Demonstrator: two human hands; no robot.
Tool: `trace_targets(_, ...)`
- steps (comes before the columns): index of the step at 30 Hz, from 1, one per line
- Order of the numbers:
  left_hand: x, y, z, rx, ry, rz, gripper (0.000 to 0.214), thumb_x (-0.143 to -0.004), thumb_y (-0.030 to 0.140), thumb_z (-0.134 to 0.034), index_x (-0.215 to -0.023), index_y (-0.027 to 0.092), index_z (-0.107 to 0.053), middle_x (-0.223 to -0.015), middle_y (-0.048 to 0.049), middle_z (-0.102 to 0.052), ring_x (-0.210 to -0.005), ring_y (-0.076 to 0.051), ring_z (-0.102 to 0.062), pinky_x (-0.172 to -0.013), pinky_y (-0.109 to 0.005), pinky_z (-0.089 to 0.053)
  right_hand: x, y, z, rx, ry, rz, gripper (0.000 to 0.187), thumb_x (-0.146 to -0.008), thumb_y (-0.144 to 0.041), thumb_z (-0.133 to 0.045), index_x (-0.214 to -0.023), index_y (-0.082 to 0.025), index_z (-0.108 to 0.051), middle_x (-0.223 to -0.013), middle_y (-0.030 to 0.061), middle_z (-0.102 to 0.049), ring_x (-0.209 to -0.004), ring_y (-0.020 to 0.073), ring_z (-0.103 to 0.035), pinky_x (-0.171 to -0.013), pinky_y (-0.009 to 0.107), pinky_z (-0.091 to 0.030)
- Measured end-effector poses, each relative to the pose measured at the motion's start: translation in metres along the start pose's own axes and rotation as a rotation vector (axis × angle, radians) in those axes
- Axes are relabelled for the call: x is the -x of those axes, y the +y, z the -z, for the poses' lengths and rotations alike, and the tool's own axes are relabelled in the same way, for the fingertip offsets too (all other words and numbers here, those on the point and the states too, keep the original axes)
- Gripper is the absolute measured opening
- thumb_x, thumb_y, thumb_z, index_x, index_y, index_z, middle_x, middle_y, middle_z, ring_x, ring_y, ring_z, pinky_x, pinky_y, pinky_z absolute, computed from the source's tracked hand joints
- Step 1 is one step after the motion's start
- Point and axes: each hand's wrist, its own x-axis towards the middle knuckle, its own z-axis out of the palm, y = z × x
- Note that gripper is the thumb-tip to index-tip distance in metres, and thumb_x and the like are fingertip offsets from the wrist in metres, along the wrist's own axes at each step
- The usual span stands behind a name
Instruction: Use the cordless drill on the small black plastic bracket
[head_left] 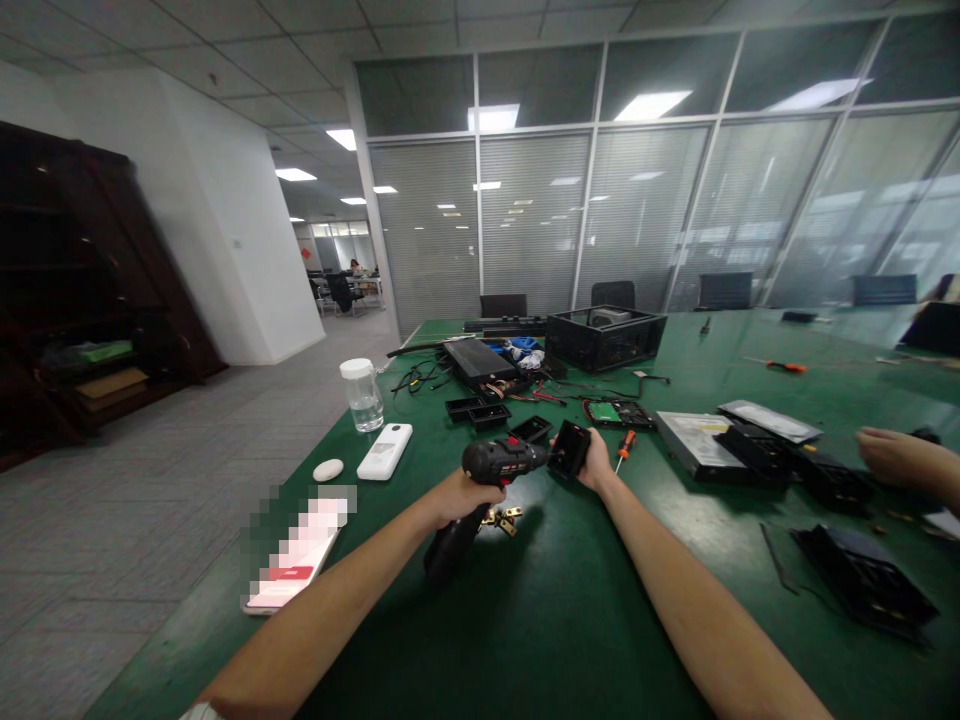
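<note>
My left hand [469, 497] is wrapped round the grip of a black cordless drill [499, 460], its chuck pointing right. The drill's tip meets or nearly meets a small black box-like part [570, 450]; I cannot tell whether they touch. My right hand [596, 462] grips that part from its right side and tilts its hollow face toward the drill. On the table below the drill lie several small brass-coloured metal pieces [510, 522]. Similar black open boxes [490, 416] rest just beyond my hands. An orange-handled screwdriver [626, 447] lies close to my right hand.
Left on the green table [450, 650] are a phone [300, 555], a white device [385, 452] and a lidded jar [363, 395]. A black metal case [606, 338] stands behind, near cables. Drives [701, 445] and black parts [862, 575] lie right, beside another person's hand [900, 458].
</note>
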Motion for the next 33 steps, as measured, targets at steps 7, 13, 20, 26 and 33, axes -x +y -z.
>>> trace_targets(7, -0.0004, -0.0008, -0.0001, 0.004, 0.017, 0.002, 0.014, -0.06, 0.023, -0.054, -0.068, 0.011, -0.056, -0.057, 0.0003, -0.052, -0.052, -0.01, -0.045, -0.05, -0.022, -0.034, 0.0027, -0.0052, 0.003, -0.026, -0.113, -0.046, 0.036, -0.07, -0.035, -0.027, -0.073, -0.026, -0.063, -0.078, 0.0144, -0.065, -0.068, 0.023, -0.061, -0.065, 0.042, -0.044)
trace_targets(13, -0.0011, -0.0015, -0.0003, 0.018, -0.01, -0.001, 0.012, -0.062, 0.022, -0.053, -0.068, 0.012, -0.055, -0.054, 0.001, -0.051, -0.05, -0.009, -0.044, -0.049, -0.022, -0.034, 0.0039, -0.0055, 0.0013, -0.066, -0.106, -0.061, 0.036, -0.07, -0.035, -0.028, -0.074, -0.027, -0.063, -0.08, 0.0138, -0.065, -0.071, 0.0231, -0.061, -0.066, 0.043, -0.044)
trace_targets(20, -0.0026, -0.0044, 0.0005, 0.017, -0.02, -0.024, 0.013, -0.062, 0.021, -0.053, -0.071, 0.012, -0.055, -0.056, 0.001, -0.052, -0.051, -0.01, -0.046, -0.049, -0.022, -0.035, 0.0047, -0.0053, -0.0002, -0.037, -0.107, -0.032, 0.034, -0.069, -0.035, -0.029, -0.071, -0.028, -0.063, -0.079, 0.0132, -0.065, -0.072, 0.0246, -0.061, -0.067, 0.046, -0.043)
trace_targets(26, -0.0024, -0.0044, 0.0003, -0.001, -0.009, -0.02, 0.014, -0.061, 0.021, -0.052, -0.07, 0.012, -0.056, -0.055, 0.001, -0.052, -0.051, -0.01, -0.046, -0.049, -0.023, -0.035, 0.0039, -0.0059, 0.0015, -0.068, -0.114, -0.047, 0.036, -0.07, -0.035, -0.028, -0.072, -0.026, -0.063, -0.079, 0.0142, -0.065, -0.073, 0.0235, -0.061, -0.067, 0.043, -0.043)
trace_targets(33, -0.0003, -0.0005, -0.0008, -0.005, 0.003, -0.01, 0.014, -0.06, 0.022, -0.053, -0.07, 0.012, -0.057, -0.055, 0.0006, -0.053, -0.051, -0.01, -0.046, -0.05, -0.023, -0.035, -0.0005, -0.0001, 0.0009, -0.034, -0.024, -0.002, 0.037, -0.07, -0.039, -0.033, -0.078, -0.018, -0.061, -0.075, 0.0115, -0.066, -0.069, 0.0233, -0.061, -0.064, 0.04, -0.046)
